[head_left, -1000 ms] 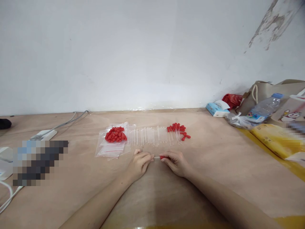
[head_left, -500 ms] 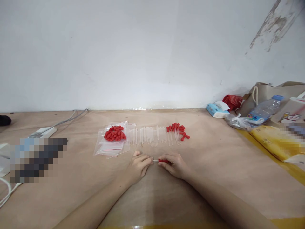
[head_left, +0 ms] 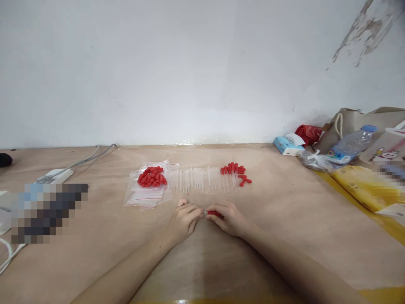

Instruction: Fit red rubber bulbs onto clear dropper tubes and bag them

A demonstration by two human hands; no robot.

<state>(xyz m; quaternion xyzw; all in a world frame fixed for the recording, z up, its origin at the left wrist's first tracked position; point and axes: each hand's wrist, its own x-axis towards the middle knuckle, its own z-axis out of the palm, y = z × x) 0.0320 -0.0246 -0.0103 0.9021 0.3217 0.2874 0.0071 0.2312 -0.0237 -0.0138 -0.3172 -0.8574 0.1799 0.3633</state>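
Note:
My left hand (head_left: 187,218) is closed on a clear glass dropper tube (head_left: 205,213), of which only a short length shows. My right hand (head_left: 229,218) pinches a red rubber bulb (head_left: 215,213) at the tube's right end; the two meet between my hands just above the table. Beyond them lies a row of clear dropper tubes (head_left: 194,179). At the row's right end, several tubes carry red bulbs (head_left: 234,168). To the left, a heap of loose red bulbs (head_left: 152,177) rests on clear zip bags (head_left: 146,197).
Brown paper covers the table (head_left: 104,261), which meets a white wall (head_left: 190,76). On the right are a tissue pack (head_left: 287,145), a plastic bottle (head_left: 354,142) and a yellow package (head_left: 360,188). A power strip (head_left: 58,175) with a grey cable lies left.
My right hand has shifted slightly left with the red bulb, so less of the glass tube shows between my hands. My left hand stays nearly in place.

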